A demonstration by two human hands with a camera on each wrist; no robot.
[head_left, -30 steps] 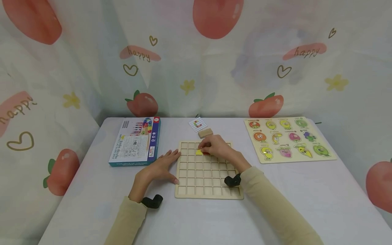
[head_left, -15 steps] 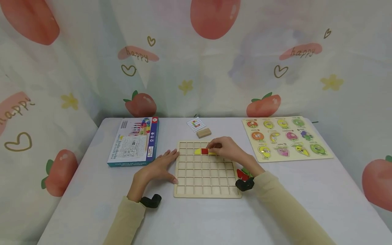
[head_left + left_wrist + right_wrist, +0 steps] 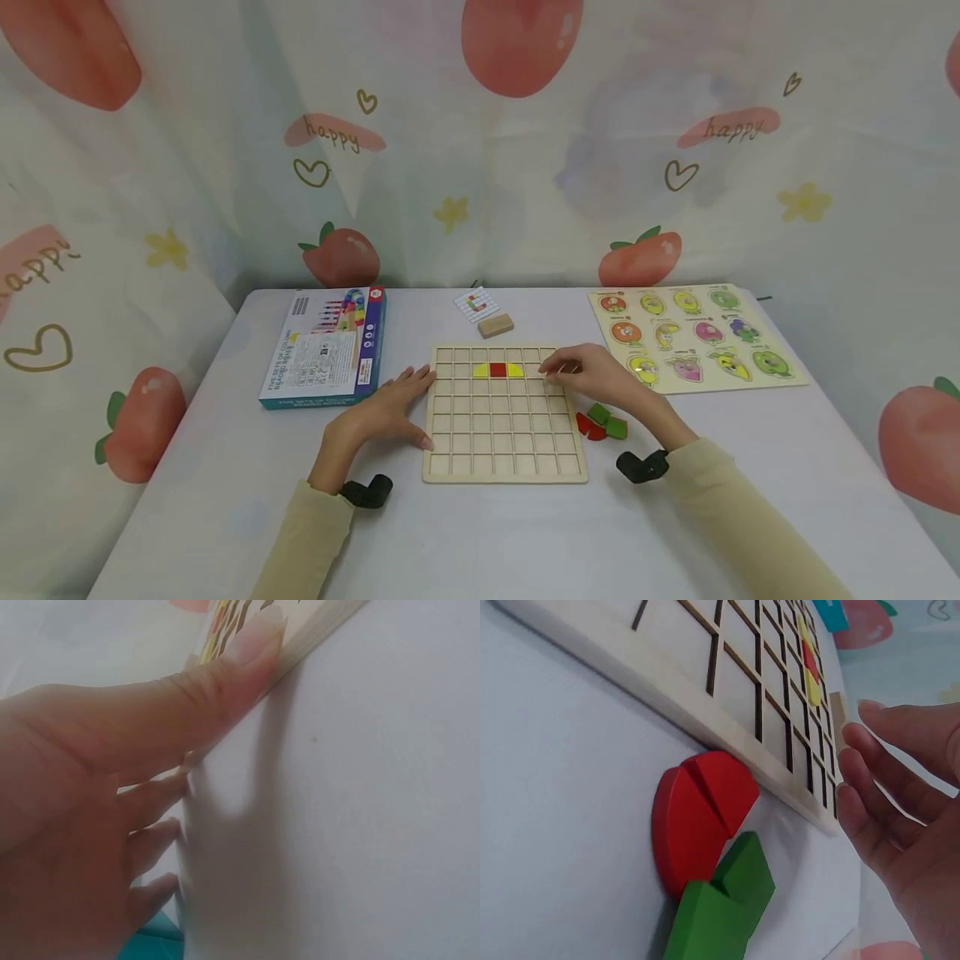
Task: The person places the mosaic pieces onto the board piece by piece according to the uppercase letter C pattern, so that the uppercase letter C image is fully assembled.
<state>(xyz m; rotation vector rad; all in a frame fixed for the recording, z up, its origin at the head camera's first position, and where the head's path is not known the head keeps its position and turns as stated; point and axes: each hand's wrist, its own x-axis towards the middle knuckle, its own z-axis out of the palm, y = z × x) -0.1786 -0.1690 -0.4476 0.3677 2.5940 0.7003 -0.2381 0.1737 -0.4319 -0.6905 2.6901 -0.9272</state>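
A wooden grid board (image 3: 504, 479) lies flat at the middle of the table. In its second row from the back sit a red square tile (image 3: 498, 370) and, on either side of it, a yellow quarter-round tile (image 3: 481, 371) and another yellow tile (image 3: 515, 370). My left hand (image 3: 378, 417) rests at the board's left edge, thumb and fingers spread against it. Over the back right corner hovers my right hand (image 3: 600, 377), fingers loosely bent with nothing between them. Beside the board's right edge lie red quarter-round pieces (image 3: 679, 825) and green pieces (image 3: 712, 919).
Behind the board are a small pattern card (image 3: 477, 305) and a plain wooden block (image 3: 496, 325). To the left lies a flat toy box (image 3: 318, 358); a fruit puzzle board (image 3: 697, 340) lies at the back right. A printed curtain (image 3: 525, 192) hangs behind the table.
My right hand has let go of the second yellow tile beside the red one and drawn back to the right, uncovering the loose red and green pieces. My left hand stays put.
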